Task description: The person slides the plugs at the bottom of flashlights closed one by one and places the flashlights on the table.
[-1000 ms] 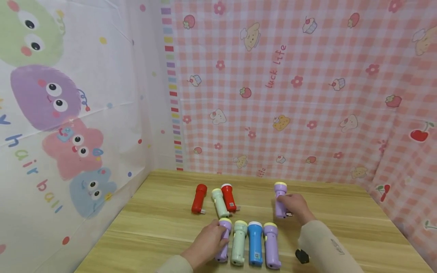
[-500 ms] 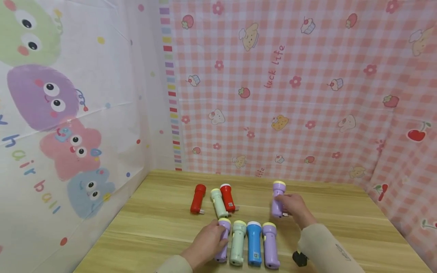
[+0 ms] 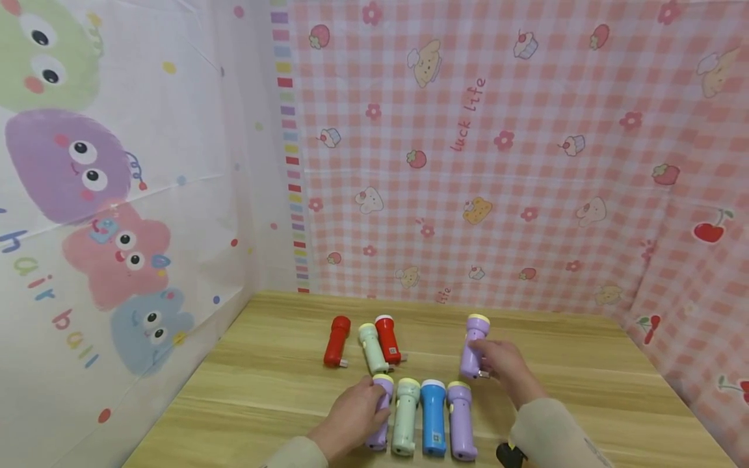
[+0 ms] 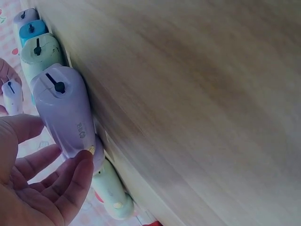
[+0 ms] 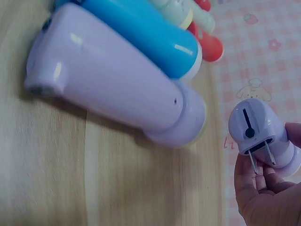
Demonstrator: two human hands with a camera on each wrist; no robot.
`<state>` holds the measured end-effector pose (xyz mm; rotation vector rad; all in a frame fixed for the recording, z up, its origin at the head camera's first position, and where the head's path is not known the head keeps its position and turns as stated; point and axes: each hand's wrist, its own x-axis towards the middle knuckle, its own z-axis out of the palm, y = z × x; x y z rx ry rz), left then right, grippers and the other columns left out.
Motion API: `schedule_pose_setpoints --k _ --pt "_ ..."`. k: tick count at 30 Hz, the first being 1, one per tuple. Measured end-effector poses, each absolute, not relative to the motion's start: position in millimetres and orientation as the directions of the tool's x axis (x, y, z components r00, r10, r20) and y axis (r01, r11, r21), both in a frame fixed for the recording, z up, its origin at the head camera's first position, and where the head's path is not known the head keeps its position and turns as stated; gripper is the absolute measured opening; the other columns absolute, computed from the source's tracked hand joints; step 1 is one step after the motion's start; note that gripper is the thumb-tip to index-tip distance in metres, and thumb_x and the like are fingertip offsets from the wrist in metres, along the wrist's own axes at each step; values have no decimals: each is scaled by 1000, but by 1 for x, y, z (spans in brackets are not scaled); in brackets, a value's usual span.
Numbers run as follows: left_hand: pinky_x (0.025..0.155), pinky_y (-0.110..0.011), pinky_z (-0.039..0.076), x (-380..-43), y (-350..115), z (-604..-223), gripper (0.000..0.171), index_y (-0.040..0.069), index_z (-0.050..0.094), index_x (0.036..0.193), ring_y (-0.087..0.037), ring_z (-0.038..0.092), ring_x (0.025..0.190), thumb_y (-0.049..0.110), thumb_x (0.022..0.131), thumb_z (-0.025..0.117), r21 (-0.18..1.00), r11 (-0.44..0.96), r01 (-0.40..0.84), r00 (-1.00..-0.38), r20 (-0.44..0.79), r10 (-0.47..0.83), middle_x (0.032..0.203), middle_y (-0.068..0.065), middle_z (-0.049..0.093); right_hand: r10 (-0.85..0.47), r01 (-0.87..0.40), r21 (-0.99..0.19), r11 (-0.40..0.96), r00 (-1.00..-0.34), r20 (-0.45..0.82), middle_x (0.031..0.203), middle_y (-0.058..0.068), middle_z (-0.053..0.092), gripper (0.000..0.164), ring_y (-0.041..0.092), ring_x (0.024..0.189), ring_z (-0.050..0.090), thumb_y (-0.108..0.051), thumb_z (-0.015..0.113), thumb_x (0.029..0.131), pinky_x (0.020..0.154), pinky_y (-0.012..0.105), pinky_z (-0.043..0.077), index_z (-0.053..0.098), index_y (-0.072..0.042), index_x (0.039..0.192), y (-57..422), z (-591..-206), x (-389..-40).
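Observation:
My left hand grips a purple flashlight at the left end of a row on the table, thumb and fingers round its sides; its end cap faces the left wrist view. Beside it stand a mint-green flashlight, a blue one and another purple one, heads pointing away from me. Behind the row's right end, my right hand holds a purple flashlight by its body, thumb and fingers on opposite sides. Two metal plug prongs stick out of its base in the right wrist view.
Farther back on the wooden table lie a red flashlight, a mint-green one and a second red one, the last two side by side. Patterned cloth hangs behind. A small black object shows by my right sleeve.
The purple flashlight in my right hand has come slightly nearer and tilted a little. My left hand keeps its grip on the other purple flashlight; the view has shifted slightly.

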<state>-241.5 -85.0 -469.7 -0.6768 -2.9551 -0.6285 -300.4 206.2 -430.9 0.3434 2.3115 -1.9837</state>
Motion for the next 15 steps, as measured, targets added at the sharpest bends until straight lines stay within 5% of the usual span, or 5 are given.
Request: schedule_pose_setpoints --k 7,15 --pt "61 -26 44 -241 -84 -469 19 8 69 99 -8 48 69 26 91 71 388 829 402 -914 107 392 84 2 50 108 230 -970 76 -969 -222 127 33 53 61 35 106 63 -23 59 98 101 51 44 40 23 133 202 -432 -292" --pt "63 -28 46 -242 -84 -467 25 7 70 105 -10 49 71 28 92 71 409 832 376 -925 107 366 87 2 50 100 181 -983 28 -979 -177 111 23 62 53 24 92 65 -17 61 96 85 36 52 45 23 128 190 -433 -282"
